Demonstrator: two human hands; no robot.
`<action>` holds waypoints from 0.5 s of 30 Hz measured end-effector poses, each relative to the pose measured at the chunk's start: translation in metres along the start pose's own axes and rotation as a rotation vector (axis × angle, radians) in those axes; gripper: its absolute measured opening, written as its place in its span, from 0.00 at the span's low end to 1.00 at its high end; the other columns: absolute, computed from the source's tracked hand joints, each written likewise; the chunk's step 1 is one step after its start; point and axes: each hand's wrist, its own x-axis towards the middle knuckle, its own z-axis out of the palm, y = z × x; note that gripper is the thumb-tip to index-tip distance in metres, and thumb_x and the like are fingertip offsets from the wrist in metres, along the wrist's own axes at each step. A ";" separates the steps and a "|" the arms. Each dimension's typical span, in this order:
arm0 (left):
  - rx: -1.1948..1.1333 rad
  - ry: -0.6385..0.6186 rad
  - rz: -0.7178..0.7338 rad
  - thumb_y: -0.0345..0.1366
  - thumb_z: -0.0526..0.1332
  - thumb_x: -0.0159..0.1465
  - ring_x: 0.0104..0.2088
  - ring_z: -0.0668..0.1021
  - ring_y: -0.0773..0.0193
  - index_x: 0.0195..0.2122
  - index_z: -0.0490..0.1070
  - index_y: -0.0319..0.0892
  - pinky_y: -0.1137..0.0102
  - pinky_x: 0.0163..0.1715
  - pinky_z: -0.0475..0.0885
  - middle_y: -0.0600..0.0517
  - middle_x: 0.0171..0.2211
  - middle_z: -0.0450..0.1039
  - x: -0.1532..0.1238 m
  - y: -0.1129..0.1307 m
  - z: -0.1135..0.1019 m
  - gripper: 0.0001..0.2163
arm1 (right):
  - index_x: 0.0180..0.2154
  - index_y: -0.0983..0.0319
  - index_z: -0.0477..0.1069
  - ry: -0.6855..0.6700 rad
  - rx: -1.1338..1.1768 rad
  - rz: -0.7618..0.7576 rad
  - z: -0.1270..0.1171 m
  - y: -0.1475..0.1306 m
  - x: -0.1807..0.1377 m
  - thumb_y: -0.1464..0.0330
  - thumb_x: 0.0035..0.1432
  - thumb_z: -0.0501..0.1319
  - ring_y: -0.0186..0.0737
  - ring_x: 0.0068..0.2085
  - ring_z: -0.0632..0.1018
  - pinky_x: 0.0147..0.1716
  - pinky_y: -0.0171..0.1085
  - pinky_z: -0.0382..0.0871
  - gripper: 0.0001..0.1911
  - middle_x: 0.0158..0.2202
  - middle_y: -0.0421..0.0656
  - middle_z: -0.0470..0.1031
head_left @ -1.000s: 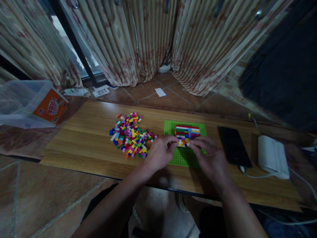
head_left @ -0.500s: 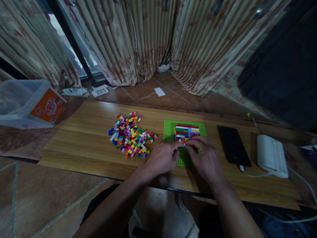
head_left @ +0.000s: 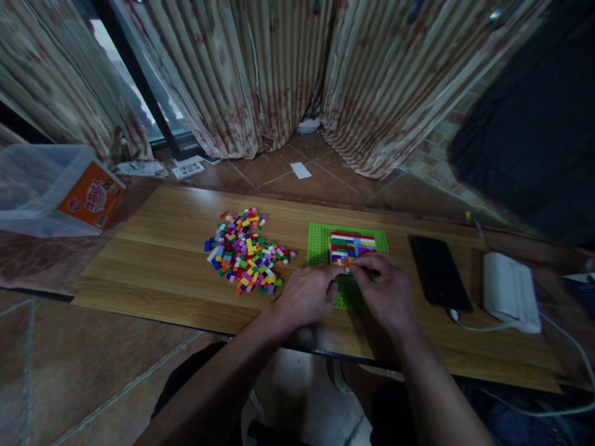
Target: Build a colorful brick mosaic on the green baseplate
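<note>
A rectangular build of coloured toy bricks sits on a green studded baseplate. My left hand is at the build's near left corner, index finger stretched to its front edge and the other fingers curled under. Beside it, my right hand has thumb and index finger closed together at the same front edge. The fingertips of both hands nearly meet there. Whatever lies between them is too small or hidden to make out. Part of the build's right side is covered by my right hand.
Loose toy bricks lie heaped on the wooden table to the left. A black phone on a cable and a white charger box lie at right. A clear plastic bin stands beyond the table's left end.
My right hand has shifted very slightly along the build's front edge, and its fingertips have parted a little from the left ones. A small pale piece between the fingertips is no longer distinct.
</note>
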 end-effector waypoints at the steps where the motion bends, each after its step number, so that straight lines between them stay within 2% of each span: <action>1: 0.004 -0.001 0.002 0.29 0.54 0.64 0.42 0.81 0.58 0.52 0.72 0.44 0.64 0.44 0.76 0.48 0.45 0.79 0.000 0.000 0.000 0.17 | 0.30 0.59 0.75 -0.001 -0.006 0.001 0.001 0.000 0.000 0.65 0.57 0.60 0.44 0.38 0.76 0.42 0.44 0.69 0.07 0.35 0.44 0.76; 11: 0.028 0.004 0.013 0.30 0.53 0.64 0.41 0.81 0.55 0.52 0.72 0.42 0.62 0.43 0.76 0.47 0.44 0.79 0.000 -0.001 0.003 0.16 | 0.28 0.59 0.76 0.027 0.014 0.030 0.004 -0.001 0.001 0.65 0.55 0.60 0.44 0.38 0.76 0.41 0.44 0.69 0.07 0.33 0.44 0.76; 15: 0.015 0.008 0.021 0.29 0.53 0.65 0.41 0.81 0.57 0.51 0.72 0.43 0.64 0.44 0.76 0.48 0.43 0.79 0.001 -0.002 0.004 0.15 | 0.27 0.59 0.76 0.022 -0.002 0.016 0.004 -0.001 0.002 0.66 0.55 0.60 0.44 0.38 0.76 0.41 0.44 0.69 0.08 0.33 0.44 0.76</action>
